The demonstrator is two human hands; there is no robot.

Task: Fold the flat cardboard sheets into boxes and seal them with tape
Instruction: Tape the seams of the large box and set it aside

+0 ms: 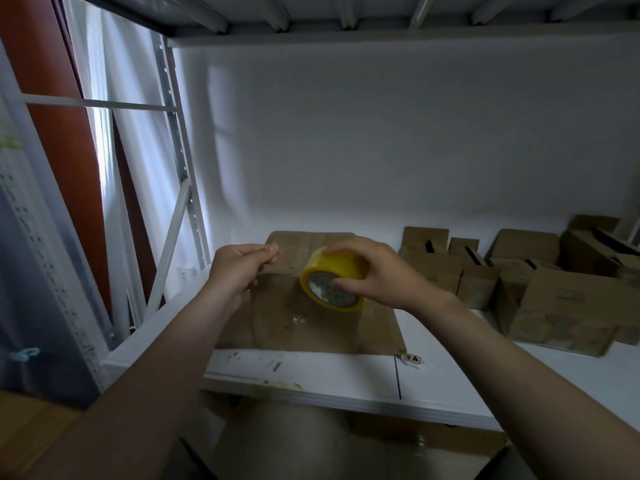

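Observation:
A brown cardboard box [304,323] stands on the white shelf [346,375] in front of me, its top flaps folded shut. My right hand [377,275] grips a yellow roll of tape [329,284] just above the box's top, fingers over the rim and thumb at the core. My left hand [239,268] is raised to the left of the roll with thumb and fingers pinched together. The pinch looks to be on the clear tape end, which is too faint to make out against the cardboard.
Several folded cardboard boxes [561,303] are piled on the shelf at the right. A small white tag [410,360] lies by the box's front right corner. Metal rack uprights [180,161] stand at the left, and the white wall is close behind.

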